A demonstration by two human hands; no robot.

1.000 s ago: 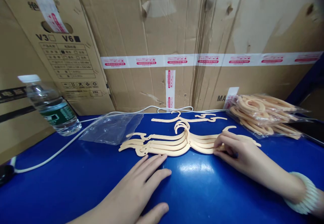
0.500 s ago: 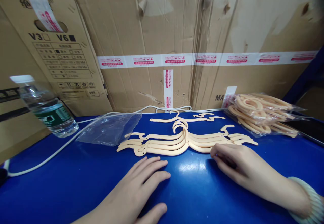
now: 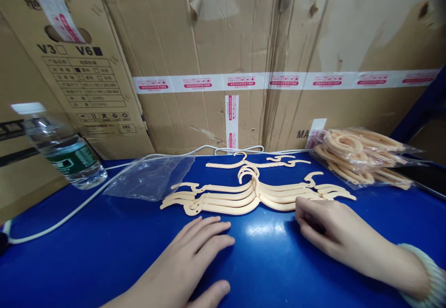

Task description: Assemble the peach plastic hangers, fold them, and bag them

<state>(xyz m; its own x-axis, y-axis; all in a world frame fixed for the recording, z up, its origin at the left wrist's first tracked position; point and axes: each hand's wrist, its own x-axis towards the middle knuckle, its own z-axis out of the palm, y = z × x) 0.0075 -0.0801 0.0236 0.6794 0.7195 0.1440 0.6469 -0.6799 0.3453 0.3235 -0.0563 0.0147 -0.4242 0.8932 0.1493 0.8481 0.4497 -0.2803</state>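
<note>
Several cream plastic folding hangers (image 3: 230,206) lie stacked together on the blue tabletop (image 3: 104,261), hooks pointing away from me. My left hand (image 3: 195,254) rests on the table in front of their left half, fingers spread and holding nothing. At the right end of the front hanger is my right hand (image 3: 331,229), its fingers curled together. It covers the tip of that hanger, and whatever its fingers may hold is hidden. Behind the stack lies one more hanger (image 3: 226,164), with a small loose hanger piece (image 3: 278,158) near its right arm.
Bagged hangers (image 3: 358,154) are piled at the back right beside a dark flat device (image 3: 427,178). An open clear plastic bag (image 3: 149,178) and a water bottle (image 3: 66,150) are on the left. A white cable (image 3: 69,215) runs along the back, before cardboard boxes (image 3: 202,117).
My right hand has shifted slightly to the right, uncovering a little more of the front hanger. My left hand and the hangers stay where they were.
</note>
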